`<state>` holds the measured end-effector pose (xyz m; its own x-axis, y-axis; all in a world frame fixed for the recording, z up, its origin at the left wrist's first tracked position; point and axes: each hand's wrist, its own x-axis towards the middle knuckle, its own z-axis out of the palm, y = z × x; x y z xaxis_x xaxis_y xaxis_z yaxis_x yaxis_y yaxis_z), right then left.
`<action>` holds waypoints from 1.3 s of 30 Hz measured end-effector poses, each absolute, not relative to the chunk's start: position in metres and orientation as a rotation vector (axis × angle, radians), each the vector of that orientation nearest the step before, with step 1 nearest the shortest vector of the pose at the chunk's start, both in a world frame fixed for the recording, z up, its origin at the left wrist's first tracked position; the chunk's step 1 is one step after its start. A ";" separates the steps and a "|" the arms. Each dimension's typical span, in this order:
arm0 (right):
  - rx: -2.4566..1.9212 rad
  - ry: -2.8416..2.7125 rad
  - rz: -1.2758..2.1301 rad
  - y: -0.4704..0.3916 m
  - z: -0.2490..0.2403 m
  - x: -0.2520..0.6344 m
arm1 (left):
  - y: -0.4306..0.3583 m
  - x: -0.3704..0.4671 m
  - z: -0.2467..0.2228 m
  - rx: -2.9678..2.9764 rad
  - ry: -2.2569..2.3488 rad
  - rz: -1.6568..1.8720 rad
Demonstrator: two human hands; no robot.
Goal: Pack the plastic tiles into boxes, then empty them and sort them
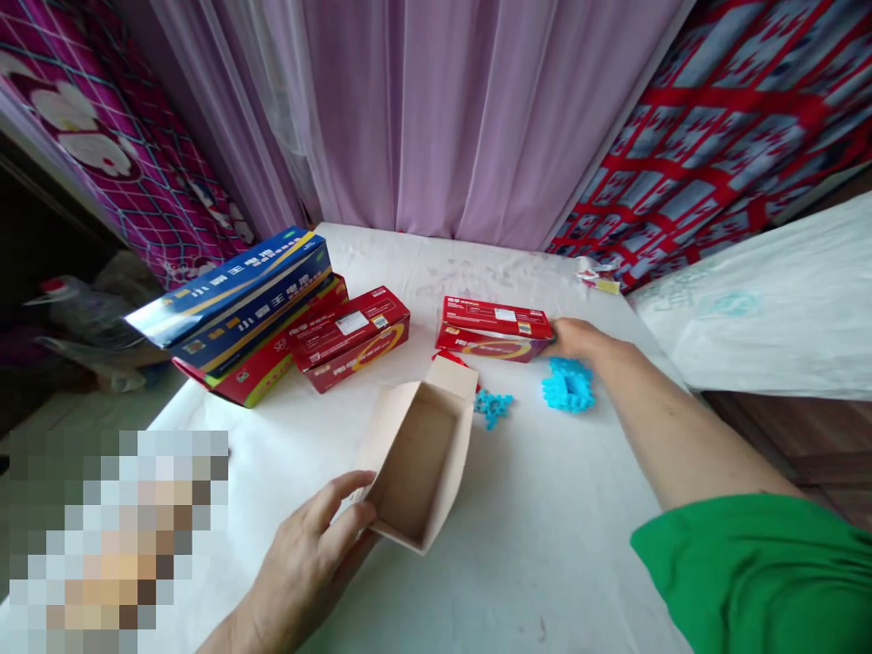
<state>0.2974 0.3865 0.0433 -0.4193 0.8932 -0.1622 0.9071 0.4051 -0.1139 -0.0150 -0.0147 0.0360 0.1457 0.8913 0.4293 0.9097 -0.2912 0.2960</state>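
Note:
My left hand [327,536] pinches the near left wall of an open cardboard box [422,463], fingers closed on its edge. The box is tilted, its plain brown inside facing me and bare, with one end flap folded outward. Farther back, my right hand [579,338] is closed at the right end of a red box [494,329] lying on the table; its fingertips are hidden behind that box. Just below my right wrist lies a clump of bright blue plastic pieces [569,386]. A smaller blue spiky piece [492,409] lies beside the cardboard box's flap.
Another red box [354,336] lies at the left, against a red and green box [252,377] with a long blue box [238,300] on top. A small wrapper [599,275] lies at the back right of the white-covered table [545,545]. Purple curtains [436,118] hang behind.

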 end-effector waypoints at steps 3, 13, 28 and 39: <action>1.744 2.458 -0.297 0.378 0.059 0.307 | -0.016 -0.015 0.038 -2.364 -1.842 -0.843; 1.845 2.882 -0.958 0.214 0.125 0.311 | -0.047 -0.013 0.043 -2.388 -1.808 -0.829; 1.077 3.106 -0.270 0.110 0.117 0.199 | -0.042 -0.002 0.063 -2.447 -1.839 -0.668; 1.290 3.184 0.123 0.091 0.116 0.198 | -0.045 0.002 0.067 -2.447 -1.896 -0.620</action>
